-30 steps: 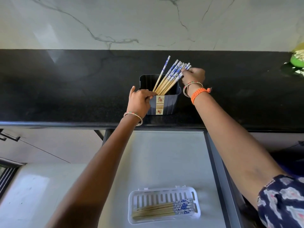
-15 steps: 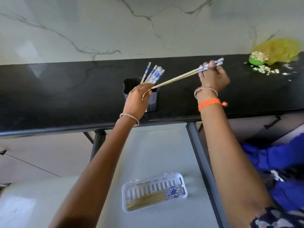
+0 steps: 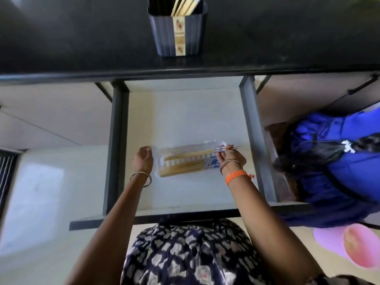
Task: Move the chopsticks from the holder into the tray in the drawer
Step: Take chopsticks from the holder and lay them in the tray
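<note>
The white slotted tray (image 3: pixel 162 161) lies in the open drawer (image 3: pixel 185 120) with several wooden chopsticks in it, blue patterned ends to the right. My right hand (image 3: pixel 230 157) is at the tray's right end, pinching the blue ends of a pair of chopsticks (image 3: pixel 191 154) that lies across the tray's far side. My left hand (image 3: pixel 143 159) rests against the tray's left end, fingers curled. The dark ribbed holder (image 3: pixel 176 36) stands on the black counter above, with more chopsticks (image 3: pixel 185 6) sticking out of it.
The black counter edge (image 3: pixel 185 68) overhangs the drawer's back. Dark drawer rails (image 3: pixel 115 140) run along both sides. A person in blue clothing (image 3: pixel 333 161) crouches at the right beside the drawer. A pink object (image 3: pixel 349 245) lies on the floor at the lower right.
My right hand has carried a pair of chopsticks from above the holder down to the tray. My left hand left the holder and came down to the tray's left end. The view tilted downward.
</note>
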`<state>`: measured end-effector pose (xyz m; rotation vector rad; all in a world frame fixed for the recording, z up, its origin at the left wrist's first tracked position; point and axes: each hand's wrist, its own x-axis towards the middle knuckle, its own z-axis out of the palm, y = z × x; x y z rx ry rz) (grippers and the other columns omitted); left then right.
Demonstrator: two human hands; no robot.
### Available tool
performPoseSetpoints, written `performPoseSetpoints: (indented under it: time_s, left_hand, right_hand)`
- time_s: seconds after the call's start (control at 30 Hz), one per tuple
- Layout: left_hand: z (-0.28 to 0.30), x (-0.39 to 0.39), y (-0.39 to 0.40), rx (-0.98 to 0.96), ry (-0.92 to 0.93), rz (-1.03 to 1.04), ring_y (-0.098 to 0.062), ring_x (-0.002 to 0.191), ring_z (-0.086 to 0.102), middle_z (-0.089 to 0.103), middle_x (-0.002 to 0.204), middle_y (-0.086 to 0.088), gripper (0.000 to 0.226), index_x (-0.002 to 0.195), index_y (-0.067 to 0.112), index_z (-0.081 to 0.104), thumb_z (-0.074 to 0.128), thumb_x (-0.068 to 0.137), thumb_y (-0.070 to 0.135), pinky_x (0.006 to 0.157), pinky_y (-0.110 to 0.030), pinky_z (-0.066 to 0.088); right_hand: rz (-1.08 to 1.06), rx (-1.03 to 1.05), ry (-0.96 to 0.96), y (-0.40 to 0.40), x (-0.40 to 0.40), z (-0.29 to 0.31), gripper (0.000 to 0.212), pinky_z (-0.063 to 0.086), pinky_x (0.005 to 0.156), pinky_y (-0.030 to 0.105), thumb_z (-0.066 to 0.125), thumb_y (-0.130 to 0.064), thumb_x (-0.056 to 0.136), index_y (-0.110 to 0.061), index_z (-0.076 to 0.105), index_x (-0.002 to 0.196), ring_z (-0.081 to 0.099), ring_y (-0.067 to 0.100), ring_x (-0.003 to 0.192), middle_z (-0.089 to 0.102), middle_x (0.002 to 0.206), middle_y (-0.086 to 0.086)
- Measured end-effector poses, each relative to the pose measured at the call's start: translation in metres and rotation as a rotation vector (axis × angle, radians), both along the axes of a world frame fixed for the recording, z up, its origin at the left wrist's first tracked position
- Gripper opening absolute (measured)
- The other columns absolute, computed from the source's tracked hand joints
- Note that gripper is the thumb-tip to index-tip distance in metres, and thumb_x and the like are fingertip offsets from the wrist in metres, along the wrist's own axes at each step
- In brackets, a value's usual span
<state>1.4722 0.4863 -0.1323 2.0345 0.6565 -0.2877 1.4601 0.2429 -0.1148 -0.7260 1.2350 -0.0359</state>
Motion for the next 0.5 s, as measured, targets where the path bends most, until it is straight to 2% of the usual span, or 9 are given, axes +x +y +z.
performPoseSetpoints:
  time_s: [0.07,0.13,0.23,0.27,0.33,0.37,0.43,0.47,0.5]
  left_hand:
    - [-0.009,-0.010,0.006,-0.154,0.096,-0.031,-0.026,0.095,0.052,0.053,0.100,-0.015,0.027,0.112,0.003,0.054,0.042,0.096,0.022,0.079,-0.035,0.045]
    - [-0.012,-0.010,0.004,-0.276,0.173,-0.004,-0.023,0.088,0.050,0.050,0.099,-0.013,0.034,0.118,-0.003,0.049,0.043,0.095,0.022,0.067,-0.029,0.044]
    - [-0.022,-0.013,0.003,-0.276,0.164,0.022,-0.018,0.069,0.049,0.053,0.087,-0.009,0.032,0.115,-0.013,0.049,0.043,0.095,0.012,0.059,-0.022,0.041]
    - [-0.023,-0.013,0.002,-0.275,0.153,0.031,-0.019,0.070,0.048,0.053,0.084,-0.007,0.031,0.112,-0.015,0.050,0.043,0.095,0.009,0.059,-0.022,0.040]
    - [-0.024,-0.012,0.002,-0.278,0.140,0.040,-0.022,0.081,0.047,0.053,0.079,-0.004,0.029,0.109,-0.016,0.053,0.044,0.094,0.007,0.062,-0.025,0.040]
    - [-0.025,-0.011,0.002,-0.281,0.134,0.041,-0.023,0.085,0.047,0.054,0.081,-0.006,0.028,0.108,-0.016,0.053,0.045,0.094,0.006,0.062,-0.026,0.040]
    - [-0.026,-0.010,0.004,-0.297,0.135,0.044,-0.024,0.088,0.048,0.053,0.092,-0.012,0.027,0.109,-0.015,0.054,0.045,0.093,0.004,0.066,-0.029,0.042]
    - [-0.027,-0.010,0.005,-0.306,0.144,0.044,-0.024,0.086,0.049,0.053,0.095,-0.014,0.026,0.110,-0.013,0.054,0.045,0.093,0.005,0.066,-0.029,0.042]
    - [-0.028,-0.010,0.006,-0.316,0.153,0.047,-0.024,0.083,0.051,0.053,0.095,-0.014,0.027,0.110,-0.012,0.054,0.046,0.093,0.006,0.065,-0.028,0.042]
  right_hand:
    - [-0.026,-0.078,0.091,0.013,-0.003,-0.006,0.022,0.054,0.041,0.023,0.061,-0.005,0.092,-0.001,0.055,0.071,0.058,0.019,0.056,0.061,0.090,0.019]
    - [-0.011,-0.098,0.097,0.023,-0.001,-0.008,0.028,0.057,0.054,0.028,0.060,-0.007,0.092,-0.003,0.051,0.066,0.056,0.019,0.057,0.059,0.093,0.021]
    - [0.012,-0.077,0.066,0.032,0.008,-0.011,0.027,0.052,0.075,0.035,0.055,-0.004,0.094,-0.003,0.050,0.067,0.060,0.021,0.064,0.061,0.101,0.024]
    - [0.014,-0.076,0.066,0.037,0.009,-0.007,0.023,0.052,0.078,0.037,0.054,-0.003,0.094,-0.001,0.052,0.072,0.064,0.026,0.074,0.061,0.108,0.026]
    - [0.004,-0.048,0.058,0.045,0.013,-0.008,0.010,0.053,0.084,0.041,0.051,-0.001,0.096,0.007,0.057,0.095,0.065,0.035,0.101,0.061,0.120,0.028]
    - [-0.005,-0.042,0.071,0.047,0.013,-0.011,0.019,0.053,0.087,0.043,0.050,0.000,0.096,0.011,0.056,0.110,0.065,0.036,0.105,0.062,0.117,0.027]
    - [0.018,-0.041,0.101,0.046,0.015,-0.011,0.024,0.055,0.088,0.036,0.049,0.004,0.095,0.012,0.053,0.116,0.064,0.025,0.079,0.062,0.092,0.019]
    - [0.099,-0.044,0.123,0.045,0.014,-0.012,0.024,0.056,0.082,0.027,0.047,0.004,0.095,0.011,0.053,0.117,0.056,0.018,0.068,0.059,0.088,0.015]
    - [0.160,-0.054,0.148,0.045,0.014,-0.011,0.031,0.055,0.074,0.018,0.044,0.002,0.096,0.009,0.050,0.125,0.053,0.015,0.067,0.060,0.096,0.016]
